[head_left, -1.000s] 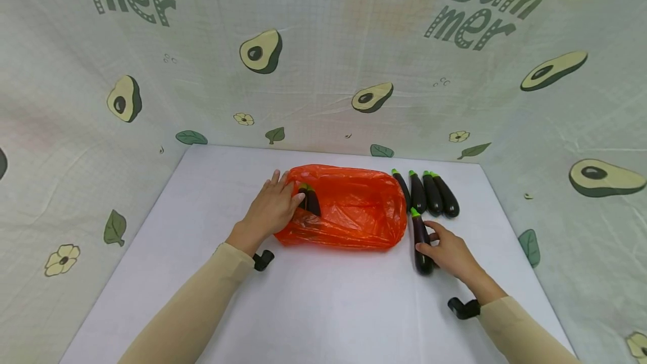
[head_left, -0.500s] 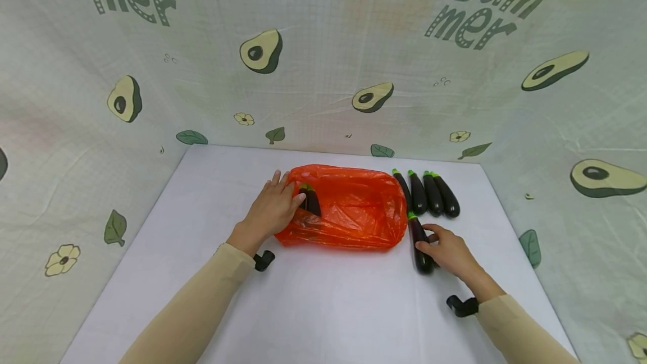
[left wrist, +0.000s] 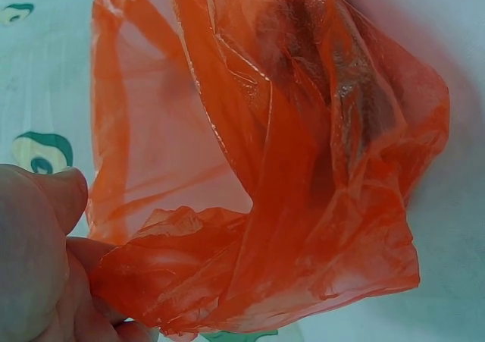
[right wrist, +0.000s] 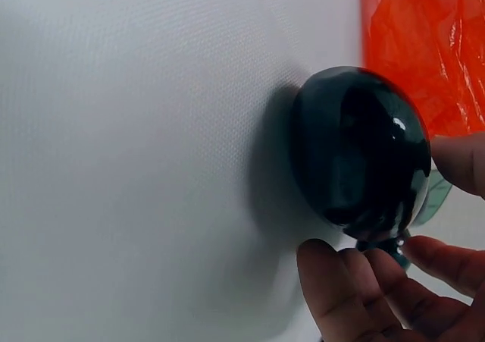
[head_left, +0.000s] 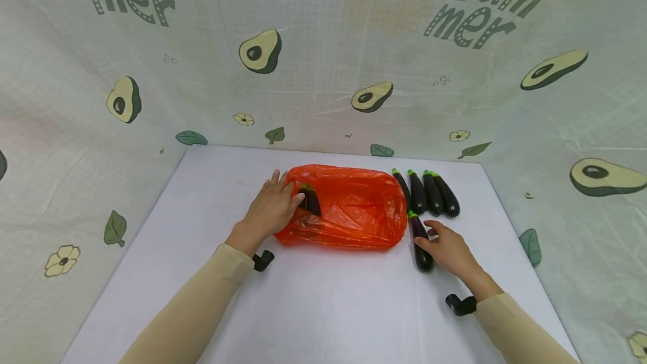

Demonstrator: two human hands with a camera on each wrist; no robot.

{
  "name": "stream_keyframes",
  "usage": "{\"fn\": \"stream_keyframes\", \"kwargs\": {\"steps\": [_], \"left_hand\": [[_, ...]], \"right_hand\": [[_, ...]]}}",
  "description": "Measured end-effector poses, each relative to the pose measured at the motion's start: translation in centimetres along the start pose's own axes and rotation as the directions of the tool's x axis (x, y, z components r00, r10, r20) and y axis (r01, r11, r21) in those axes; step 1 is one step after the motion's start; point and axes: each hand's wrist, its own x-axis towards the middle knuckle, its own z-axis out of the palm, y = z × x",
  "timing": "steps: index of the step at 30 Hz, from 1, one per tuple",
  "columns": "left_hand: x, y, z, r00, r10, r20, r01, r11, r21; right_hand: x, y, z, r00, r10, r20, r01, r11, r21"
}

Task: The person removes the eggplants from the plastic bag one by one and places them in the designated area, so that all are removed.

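Observation:
An orange-red plastic bag (head_left: 359,206) lies open-mouthed in the middle of the table. My left hand (head_left: 273,206) holds its left rim, the thumb on the inner side and the fingers outside. Up close, the left wrist view shows the crumpled bag edge (left wrist: 174,274) at the fingers. Two eggplants (head_left: 311,202) show inside the bag by the left thumb. At the bag's right, my right hand (head_left: 447,249) holds an eggplant (head_left: 421,249) lying lengthwise, thumb on its left side. In the right wrist view its glossy round end (right wrist: 360,152) sits between the thumb and the loosely curved fingers.
Several more eggplants stand in a row behind the right hand, green stems pointing away; the rightmost eggplant (head_left: 446,195) leans outward. The white table (head_left: 328,308) meets a printed cloth backdrop (head_left: 313,72) at the back and both sides.
The eggplant by the right hand has shifted slightly, its stem end swinging left toward the bag. The right fingers have spread a little. The left hand and bag have stayed in place.

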Motion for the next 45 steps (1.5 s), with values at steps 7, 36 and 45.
{"fn": "stream_keyframes", "kwargs": {"steps": [7, 36, 45], "left_hand": [[0.0, -0.2, -0.2, 1.0, 0.004, -0.009, -0.004, 1.0, 0.008], [0.1, 0.1, -0.6, 1.0, 0.003, -0.023, -0.002, 1.0, 0.021], [0.3, 0.0, -0.5, 1.0, 0.005, -0.03, -0.004, 0.999, 0.032]], "right_hand": [[0.2, -0.3, -0.1, 1.0, -0.018, -0.017, 0.018, 1.0, -0.017], [3.2, -17.7, 4.8, 0.908, -0.387, -0.162, 0.391, 0.92, -0.004], [6.7, -20.3, 8.9, 0.89, -0.432, -0.145, 0.436, 0.9, -0.006]]}}
